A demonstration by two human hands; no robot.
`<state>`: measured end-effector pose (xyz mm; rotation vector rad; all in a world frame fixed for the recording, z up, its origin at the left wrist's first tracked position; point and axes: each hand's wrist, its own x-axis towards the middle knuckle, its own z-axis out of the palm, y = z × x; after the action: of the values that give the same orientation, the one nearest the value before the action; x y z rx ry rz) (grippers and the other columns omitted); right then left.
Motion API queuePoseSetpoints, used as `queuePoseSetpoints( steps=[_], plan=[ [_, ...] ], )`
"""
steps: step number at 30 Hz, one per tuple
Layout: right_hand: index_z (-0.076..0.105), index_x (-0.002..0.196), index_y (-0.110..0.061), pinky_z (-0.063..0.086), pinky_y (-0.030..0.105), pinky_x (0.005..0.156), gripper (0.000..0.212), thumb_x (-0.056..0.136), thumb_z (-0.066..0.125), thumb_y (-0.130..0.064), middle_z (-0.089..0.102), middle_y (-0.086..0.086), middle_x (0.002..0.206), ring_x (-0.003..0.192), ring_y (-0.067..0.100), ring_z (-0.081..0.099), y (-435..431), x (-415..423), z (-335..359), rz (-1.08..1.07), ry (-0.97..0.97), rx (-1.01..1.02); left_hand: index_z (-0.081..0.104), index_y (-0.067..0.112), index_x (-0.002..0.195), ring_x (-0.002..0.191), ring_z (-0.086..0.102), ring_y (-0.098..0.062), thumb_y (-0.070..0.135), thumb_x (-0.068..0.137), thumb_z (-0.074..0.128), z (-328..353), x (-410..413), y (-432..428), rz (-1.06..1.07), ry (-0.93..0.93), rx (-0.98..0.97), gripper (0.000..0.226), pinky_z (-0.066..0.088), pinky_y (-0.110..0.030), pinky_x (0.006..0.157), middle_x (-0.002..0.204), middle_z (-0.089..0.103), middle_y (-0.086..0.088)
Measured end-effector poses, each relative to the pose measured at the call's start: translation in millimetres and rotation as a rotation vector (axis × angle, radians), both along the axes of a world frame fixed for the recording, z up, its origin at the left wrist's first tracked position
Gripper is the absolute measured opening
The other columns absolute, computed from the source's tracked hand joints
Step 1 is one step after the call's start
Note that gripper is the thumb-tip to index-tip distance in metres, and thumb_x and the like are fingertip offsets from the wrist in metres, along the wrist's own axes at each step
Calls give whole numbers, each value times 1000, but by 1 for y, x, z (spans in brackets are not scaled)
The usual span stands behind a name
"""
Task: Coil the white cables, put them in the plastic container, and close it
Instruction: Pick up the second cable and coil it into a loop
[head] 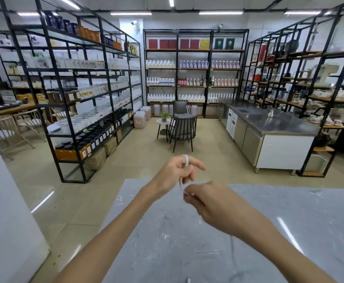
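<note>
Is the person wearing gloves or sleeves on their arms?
No. Both the left hand and the right hand are bare, with no gloves. Both forearms are uncovered as far as the view shows, with no sleeves, watch or bracelet in sight.
</note>
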<state>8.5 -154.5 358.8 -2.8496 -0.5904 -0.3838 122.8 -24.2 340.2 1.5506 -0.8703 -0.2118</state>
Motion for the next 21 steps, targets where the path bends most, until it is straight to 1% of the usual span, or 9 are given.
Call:
queuePoseSetpoints(
  steps=[2, 4, 9, 13, 15, 16, 18, 19, 21],
  plan=[
    [63, 101, -28, 49, 37, 67, 21, 99, 45, -38, 62, -12, 77, 80, 20, 63, -14, -7, 32, -5, -119, -61, 66, 19, 79, 58, 46, -11, 19, 90, 51, -4, -16, -4, -68, -101, 30, 18, 39, -18, 57, 64, 55, 6],
    [68, 94, -34, 52, 37, 65, 19, 95, 50, -42, 62, -18, 70, 71, 8, 62, -27, -9, 58, 48, -215, -32, 60, 9, 79, 55, 43, -11, 24, 89, 48, -3, -29, -7, -134, -91, -33, 21, 37, -22, 59, 59, 52, 11],
    [75, 87, -26, 55, 31, 69, 17, 88, 62, -36, 70, -15, 79, 75, 5, 67, -48, 6, 82, 267, -364, 373, 56, 6, 98, 59, 42, -18, 23, 101, 31, 14, -45, -5, -397, 148, -199, 31, 36, -26, 62, 61, 49, 2],
    [75, 83, -23, 52, 15, 70, 8, 83, 67, -25, 73, -13, 75, 73, 3, 68, -48, 30, 76, 289, -238, 723, 48, 2, 115, 72, 54, -17, 10, 102, 25, 22, -55, -8, -519, 82, -185, 28, 42, -26, 68, 79, 60, -1],
    [74, 82, -13, 50, 10, 60, 8, 85, 68, -10, 71, -10, 69, 65, -1, 65, -37, 43, 65, 239, -120, 864, 44, -1, 123, 79, 60, -18, 3, 100, 26, 34, -53, -7, -557, 99, -238, 30, 47, -25, 70, 88, 64, -6],
    [71, 77, -10, 47, 8, 53, 16, 87, 64, -1, 68, -8, 64, 57, -2, 62, -28, 48, 56, 209, -63, 900, 42, -4, 127, 81, 62, -18, 0, 99, 26, 41, -49, -4, -566, 135, -291, 32, 49, -25, 73, 94, 65, -8],
    [59, 66, -10, 39, 4, 46, 31, 88, 51, 10, 57, -9, 53, 48, -3, 53, -7, 53, 32, 126, 5, 861, 40, -8, 130, 90, 66, -20, -5, 98, 27, 48, -38, 3, -556, 230, -408, 35, 54, -26, 82, 105, 67, -14],
    [54, 64, -10, 37, 6, 46, 34, 91, 47, 9, 52, -10, 53, 48, -2, 49, 2, 54, 18, 73, 14, 821, 39, -9, 132, 97, 66, -24, -6, 97, 28, 50, -31, 7, -534, 277, -443, 37, 54, -28, 89, 114, 66, -18],
    [52, 65, -17, 34, 14, 50, 37, 100, 44, -8, 50, -7, 53, 45, 1, 45, 16, 50, -11, 17, 61, 786, 32, -11, 140, 118, 59, -35, -8, 98, 28, 47, -18, 16, -466, 335, -438, 41, 47, -35, 105, 134, 53, -28]
  ],
)
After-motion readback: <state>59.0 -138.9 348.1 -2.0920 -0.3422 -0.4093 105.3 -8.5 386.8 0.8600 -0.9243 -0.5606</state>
